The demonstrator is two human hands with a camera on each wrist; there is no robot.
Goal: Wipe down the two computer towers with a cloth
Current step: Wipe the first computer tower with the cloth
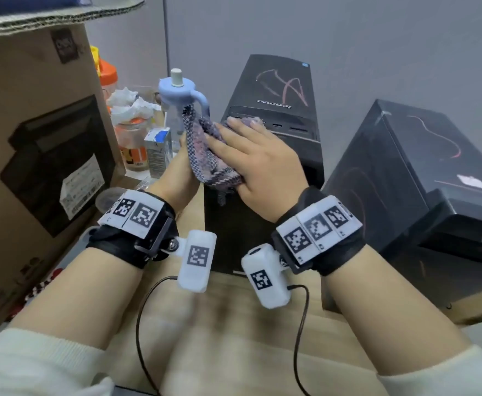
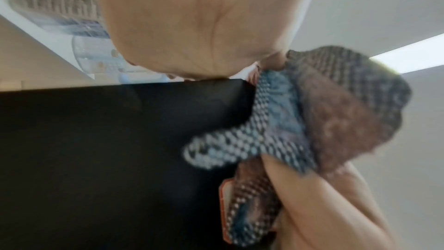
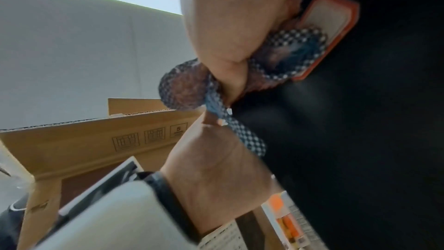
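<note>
At the far left of the head view we see one large cardboard box (image 1: 34,144), and just right of it a cluster of bottles and jars, among them one pale blue bottle (image 1: 177,101) with a handle. Moving toward the centre, our left hand (image 1: 181,170) reaches forward with the forearm angled up from the lower left; it sits at the left edge of the near tower (image 1: 274,110), its fingers hidden behind the cloth (image 1: 205,150), so we cannot tell whether they grip it or only steady it. Our right hand (image 1: 259,164) lies palm down with fingers straight and spread, pressing the one checked cloth flat on the tower's top near its left edge. The right wrist view shows folds of cloth (image 3: 283,58) bunched under the palm beside an orange-edged label (image 3: 329,26). We count two black towers: the Lenovo one under our hands, and a second tower (image 1: 422,178) at the right of the frame, both marked with reddish scribbles.
</note>
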